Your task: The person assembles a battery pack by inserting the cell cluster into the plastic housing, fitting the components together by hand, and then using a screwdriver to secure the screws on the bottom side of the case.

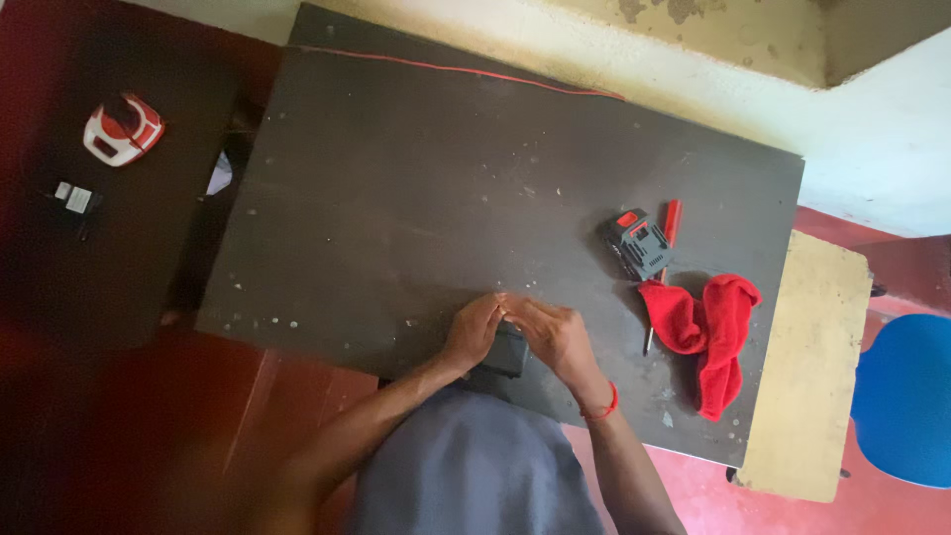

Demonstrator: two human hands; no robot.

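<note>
**Both hands closed around a small dark block at the desk's near edge**

Left hand (474,330) and right hand (557,335) meet fingertip to fingertip over a small dark boxy object (507,349), which sits on the dark, paint-speckled wooden desk (416,198) right at its near edge, close to the person's body. Each hand's grip is wrapped on one side of the block, fingers curled over the top. The block is mostly covered, so what it is can't be made out. Held from both sides like that, it looks pinned in place against the desk, not lifted.

A thin red band (604,406) is on the right wrist.

To the right, within reach:
- grey and black tool battery pack with a red tab (637,242)
- red-handled screwdriver (670,226) just beside it, shaft running down under the cloth's edge
- crumpled red cloth (711,335), near the desk's right end

Far edge: a thin red wire (456,69) along the desk.

Left, on a separate dark surface, well apart: red and white rounded device (123,130) and a small dark item with pale labels (75,201).

Blue chair (906,396) at far right.
</note>
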